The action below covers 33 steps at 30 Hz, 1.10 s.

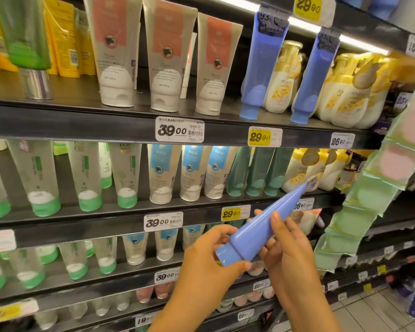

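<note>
Both hands are gripping a blue tube [261, 230] before the shelves: left hand [209, 257] pinching its cap, right hand [288, 248] wrapping the body. Behind, price tags [179, 129] are reading 39.00 and 29.90; farther up, Pond's bottles [282, 77] are standing.

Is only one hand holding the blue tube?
No, the left hand pinches the soft blue plastic tube at its cap and the right hand holds its body.

Bare left hand [207, 258] and right hand [288, 251], bare forearms, short nails.
</note>
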### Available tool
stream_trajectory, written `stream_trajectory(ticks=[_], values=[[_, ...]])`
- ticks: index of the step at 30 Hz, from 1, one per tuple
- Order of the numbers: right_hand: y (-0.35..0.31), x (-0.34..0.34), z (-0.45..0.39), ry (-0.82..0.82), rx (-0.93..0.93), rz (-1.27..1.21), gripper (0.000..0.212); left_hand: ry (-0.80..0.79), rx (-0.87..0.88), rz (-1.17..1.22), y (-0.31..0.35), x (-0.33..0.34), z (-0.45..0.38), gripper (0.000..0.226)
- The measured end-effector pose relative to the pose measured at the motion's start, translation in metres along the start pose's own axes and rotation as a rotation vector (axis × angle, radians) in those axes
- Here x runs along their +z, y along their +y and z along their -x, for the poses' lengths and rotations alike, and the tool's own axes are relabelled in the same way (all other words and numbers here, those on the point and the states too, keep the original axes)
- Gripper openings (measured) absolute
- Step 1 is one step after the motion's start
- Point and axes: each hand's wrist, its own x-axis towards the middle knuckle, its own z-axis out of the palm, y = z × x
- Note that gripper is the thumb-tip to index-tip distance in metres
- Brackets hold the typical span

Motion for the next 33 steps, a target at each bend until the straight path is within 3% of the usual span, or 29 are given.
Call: stream_trajectory(ticks=[9,16,23,29,33], values=[[-0.001,0.001,0.003,0.043,-0.038,-0.097,0.037,0.049,0.221,-0.216,0.004,0.000,0.003,0.051],[-0.003,0.002,0.004,0.035,-0.061,-0.093,0.039,0.048,0.216,-0.190,0.005,0.001,0.003,0.049],[-0.010,0.007,0.005,-0.127,-0.084,-0.101,0.036,-0.092,-0.140,0.387,0.010,-0.007,0.001,0.043],[-0.013,0.015,-0.001,-0.126,-0.035,0.015,0.044,-0.264,-0.309,0.770,0.014,-0.015,0.002,0.032],[-0.015,0.018,-0.003,-0.126,0.037,0.015,0.042,-0.357,-0.444,0.892,0.020,-0.022,0.003,0.051]])
